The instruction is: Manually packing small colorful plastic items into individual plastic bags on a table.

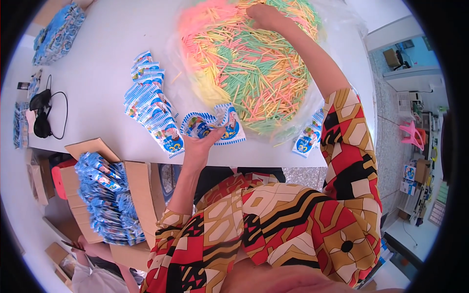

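My left hand is closed on a small blue-and-white printed packet near the front edge of the table. Part of that packet bulges and curls, and a flatter printed part shows beside my thumb; I cannot tell whether it is a second packet. At the far side, my right hand reaches into a big heap of thin pink, yellow and green sticks. Its fingers are curled at the heap, and what they hold is hidden. The heap lies on clear plastic sheeting.
An overlapping row of packets lies left of my left hand, with a few more by my right sleeve. A cardboard box full of packets stands below the table's left edge. Black goggle-like gear lies far left. Another person is at lower left.
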`<action>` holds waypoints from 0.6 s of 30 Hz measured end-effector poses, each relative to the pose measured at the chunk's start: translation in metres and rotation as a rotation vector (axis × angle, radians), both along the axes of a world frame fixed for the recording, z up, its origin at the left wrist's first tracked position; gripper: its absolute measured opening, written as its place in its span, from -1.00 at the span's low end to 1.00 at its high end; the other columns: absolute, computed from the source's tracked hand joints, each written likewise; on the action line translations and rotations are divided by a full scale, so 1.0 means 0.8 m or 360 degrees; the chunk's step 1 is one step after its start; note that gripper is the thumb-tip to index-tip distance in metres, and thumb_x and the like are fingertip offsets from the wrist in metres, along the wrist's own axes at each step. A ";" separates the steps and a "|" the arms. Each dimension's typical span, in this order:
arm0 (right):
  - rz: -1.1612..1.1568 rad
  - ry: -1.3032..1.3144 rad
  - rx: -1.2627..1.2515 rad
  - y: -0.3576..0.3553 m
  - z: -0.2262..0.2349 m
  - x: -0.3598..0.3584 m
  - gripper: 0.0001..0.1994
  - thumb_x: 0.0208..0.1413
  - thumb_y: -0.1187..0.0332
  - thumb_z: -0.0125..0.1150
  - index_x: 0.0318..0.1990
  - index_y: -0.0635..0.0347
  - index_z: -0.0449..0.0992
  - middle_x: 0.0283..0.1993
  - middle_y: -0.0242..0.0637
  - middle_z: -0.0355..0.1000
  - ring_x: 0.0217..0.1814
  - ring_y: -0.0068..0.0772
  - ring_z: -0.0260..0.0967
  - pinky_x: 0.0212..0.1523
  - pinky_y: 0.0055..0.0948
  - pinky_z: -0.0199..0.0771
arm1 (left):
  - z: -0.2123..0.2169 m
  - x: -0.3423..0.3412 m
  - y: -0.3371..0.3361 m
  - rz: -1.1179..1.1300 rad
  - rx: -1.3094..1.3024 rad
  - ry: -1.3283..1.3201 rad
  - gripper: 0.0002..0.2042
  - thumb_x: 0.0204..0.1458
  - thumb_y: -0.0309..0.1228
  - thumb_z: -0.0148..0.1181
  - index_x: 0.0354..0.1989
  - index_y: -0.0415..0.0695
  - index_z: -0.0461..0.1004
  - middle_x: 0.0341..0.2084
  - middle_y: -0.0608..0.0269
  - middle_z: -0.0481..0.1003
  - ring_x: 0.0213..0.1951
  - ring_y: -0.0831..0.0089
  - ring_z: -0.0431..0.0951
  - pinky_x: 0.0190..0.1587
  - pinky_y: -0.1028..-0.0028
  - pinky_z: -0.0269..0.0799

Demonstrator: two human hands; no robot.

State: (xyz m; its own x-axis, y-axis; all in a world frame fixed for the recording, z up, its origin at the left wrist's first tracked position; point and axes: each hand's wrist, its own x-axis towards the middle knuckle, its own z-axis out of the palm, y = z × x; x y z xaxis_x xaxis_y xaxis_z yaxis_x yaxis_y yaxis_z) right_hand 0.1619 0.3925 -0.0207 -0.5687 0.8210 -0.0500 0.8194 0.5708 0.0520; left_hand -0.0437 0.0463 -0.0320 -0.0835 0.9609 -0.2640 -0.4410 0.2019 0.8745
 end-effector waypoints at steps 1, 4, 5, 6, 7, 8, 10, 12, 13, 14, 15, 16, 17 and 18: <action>0.0063 0.0011 0.0075 -0.004 0.000 -0.002 -0.79 -0.17 0.40 0.22 -0.36 0.34 0.49 -0.28 0.03 0.45 -0.14 -0.02 0.42 -0.17 -0.14 0.43 | 0.000 -0.001 -0.001 0.0005 -0.0001 0.0000 -0.72 -0.15 -0.62 0.31 -0.21 -0.23 0.45 -0.33 0.29 0.51 -0.30 0.56 0.52 -0.20 0.55 0.45; 0.0135 0.0006 0.0206 0.002 -0.013 0.016 -0.81 -0.11 0.43 0.14 -0.28 0.24 0.45 -0.23 -0.10 0.42 -0.13 -0.06 0.40 -0.18 -0.14 0.43 | -0.001 0.001 0.001 -0.0001 0.0013 0.0008 -0.73 -0.15 -0.62 0.31 -0.22 -0.22 0.46 -0.34 0.29 0.51 -0.31 0.57 0.51 -0.20 0.55 0.45; 0.0169 0.0004 0.0251 0.001 -0.017 0.018 -0.77 -0.05 0.45 0.08 -0.17 0.14 0.42 -0.17 -0.21 0.39 -0.10 -0.09 0.38 -0.17 -0.15 0.42 | -0.001 0.001 0.000 0.0004 0.0013 0.0007 -0.73 -0.15 -0.62 0.31 -0.22 -0.22 0.46 -0.34 0.29 0.51 -0.31 0.57 0.51 -0.20 0.55 0.45; 0.0174 0.0003 0.0252 -0.002 -0.022 0.022 -0.77 -0.05 0.45 0.08 -0.17 0.14 0.42 -0.17 -0.21 0.39 -0.10 -0.09 0.38 -0.17 -0.15 0.42 | 0.000 0.000 0.000 0.0005 0.0007 0.0002 -0.73 -0.15 -0.62 0.31 -0.22 -0.22 0.46 -0.34 0.29 0.51 -0.31 0.57 0.51 -0.20 0.55 0.45; 0.0226 0.0134 0.0320 -0.008 -0.028 0.026 -0.79 -0.05 0.41 0.10 -0.20 0.16 0.40 -0.17 -0.20 0.40 -0.10 -0.08 0.38 -0.17 -0.13 0.41 | 0.001 0.000 -0.001 0.0007 0.0001 -0.0003 -0.73 -0.15 -0.62 0.31 -0.23 -0.23 0.46 -0.35 0.29 0.51 -0.31 0.57 0.51 -0.20 0.55 0.45; 0.0281 0.0267 0.0389 -0.010 -0.030 0.028 -0.80 -0.04 0.37 0.12 -0.22 0.17 0.39 -0.18 -0.19 0.40 -0.10 -0.07 0.38 -0.16 -0.12 0.40 | 0.003 0.000 -0.001 0.0016 0.0003 -0.0002 -0.73 -0.15 -0.62 0.31 -0.23 -0.23 0.46 -0.35 0.29 0.51 -0.31 0.57 0.51 -0.20 0.55 0.45; 0.0256 0.0199 0.0344 -0.005 -0.027 0.030 -0.78 -0.04 0.34 0.13 -0.23 0.18 0.38 -0.19 -0.18 0.40 -0.09 -0.06 0.37 -0.16 -0.12 0.40 | 0.006 0.001 -0.001 0.0000 -0.0003 -0.0031 -0.73 -0.15 -0.62 0.30 -0.23 -0.24 0.46 -0.35 0.27 0.51 -0.31 0.56 0.52 -0.20 0.54 0.45; 0.0196 0.0125 0.0297 0.006 -0.031 0.043 -0.77 -0.04 0.31 0.14 -0.23 0.19 0.37 -0.20 -0.16 0.40 -0.09 -0.06 0.37 -0.15 -0.13 0.40 | 0.006 0.004 0.000 -0.0017 -0.0001 -0.0031 -0.73 -0.14 -0.62 0.30 -0.22 -0.24 0.45 -0.34 0.26 0.51 -0.30 0.55 0.52 -0.19 0.54 0.45; 0.0237 0.0107 0.0393 0.014 -0.035 0.049 -0.75 -0.01 0.28 0.15 -0.20 0.19 0.39 -0.22 -0.17 0.40 -0.11 -0.12 0.38 -0.18 -0.18 0.40 | 0.007 0.006 0.000 -0.0034 0.0001 -0.0032 -0.73 -0.14 -0.62 0.30 -0.22 -0.25 0.45 -0.34 0.26 0.51 -0.30 0.55 0.52 -0.19 0.54 0.45; 0.0275 0.0090 0.0486 0.019 -0.041 0.055 -0.74 0.01 0.26 0.15 -0.17 0.18 0.42 -0.24 -0.18 0.40 -0.14 -0.19 0.40 -0.20 -0.23 0.41 | 0.006 0.008 0.002 -0.0051 -0.0001 -0.0030 -0.73 -0.14 -0.62 0.30 -0.22 -0.25 0.45 -0.34 0.26 0.51 -0.30 0.55 0.52 -0.19 0.54 0.45; 0.0302 0.0116 0.0479 0.008 -0.031 0.032 -0.74 0.01 0.26 0.15 -0.17 0.18 0.42 -0.24 -0.18 0.40 -0.14 -0.19 0.40 -0.20 -0.23 0.41 | 0.008 0.004 -0.001 -0.0011 -0.0005 -0.0021 -0.72 -0.14 -0.62 0.30 -0.21 -0.25 0.45 -0.33 0.25 0.51 -0.30 0.55 0.52 -0.19 0.54 0.45; 0.0288 0.0217 0.0380 -0.003 -0.020 0.009 -0.81 -0.06 0.35 0.14 -0.29 0.24 0.46 -0.27 -0.11 0.43 -0.17 -0.14 0.42 -0.22 -0.19 0.43 | 0.008 0.000 -0.003 0.0029 -0.0009 -0.0010 -0.72 -0.14 -0.62 0.30 -0.21 -0.25 0.45 -0.33 0.25 0.51 -0.29 0.55 0.52 -0.19 0.54 0.45; 0.0250 0.0301 0.0290 -0.015 -0.008 -0.003 -0.87 -0.13 0.44 0.13 -0.41 0.31 0.50 -0.29 -0.03 0.46 -0.20 -0.09 0.45 -0.25 -0.16 0.45 | 0.008 0.000 -0.004 0.0033 -0.0007 0.0000 -0.72 -0.14 -0.62 0.30 -0.21 -0.25 0.45 -0.33 0.25 0.51 -0.29 0.55 0.52 -0.19 0.54 0.45; 0.0216 0.0299 0.0296 -0.002 -0.018 0.003 -0.87 -0.13 0.44 0.13 -0.41 0.31 0.50 -0.29 -0.03 0.46 -0.20 -0.09 0.45 -0.25 -0.16 0.45 | 0.008 0.004 -0.002 0.0001 -0.0001 0.0002 -0.72 -0.14 -0.63 0.30 -0.21 -0.25 0.45 -0.33 0.26 0.51 -0.30 0.55 0.52 -0.19 0.54 0.45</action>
State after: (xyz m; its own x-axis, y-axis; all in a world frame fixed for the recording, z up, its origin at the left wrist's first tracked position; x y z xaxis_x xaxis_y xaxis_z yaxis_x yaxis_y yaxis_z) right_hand 0.1642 0.3911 -0.0348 -0.6591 0.7219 0.2106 0.7413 0.6708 0.0206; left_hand -0.0407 0.0445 -0.0258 -0.0844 0.9607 -0.2645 -0.4403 0.2022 0.8748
